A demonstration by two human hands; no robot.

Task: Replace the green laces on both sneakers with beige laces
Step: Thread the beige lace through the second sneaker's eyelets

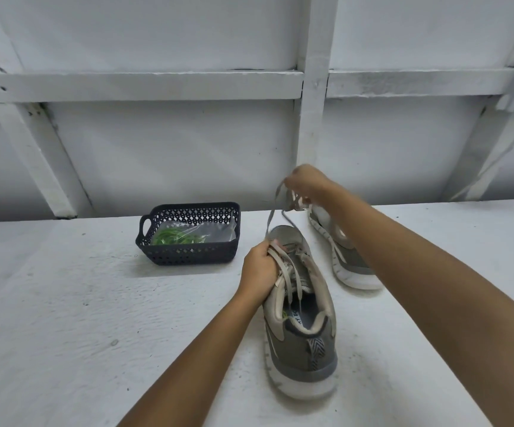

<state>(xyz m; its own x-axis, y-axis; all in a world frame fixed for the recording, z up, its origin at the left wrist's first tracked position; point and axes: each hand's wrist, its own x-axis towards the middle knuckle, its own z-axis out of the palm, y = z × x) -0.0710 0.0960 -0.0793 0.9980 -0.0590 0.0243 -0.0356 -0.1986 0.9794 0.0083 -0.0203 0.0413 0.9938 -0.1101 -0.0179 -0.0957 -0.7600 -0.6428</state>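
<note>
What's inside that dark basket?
A clear plastic bag lies inside the basket, with green laces showing through its left part. The bag and the basket's near wall cover the bottom, so anything underneath cannot be seen.

The white table top [64,334] across the lower frame looks painted, matt and rough, grainy with dark specks. At centre left, the dark rectangular plastic basket [188,257] has smooth, dull, lattice-pierced walls. Inside it lies a clear plastic bag [218,234], glossy and crinkled, over green laces [172,237]. The near grey sneaker [299,349] at lower centre is matt mesh cloth with smoother beige trim and a white, scuffed, rubbery sole [305,386]. Its flat beige lace [286,272] looks woven and soft. The white panelled wall [157,149] behind is matt paint, chipped along its battens [144,84].
</note>
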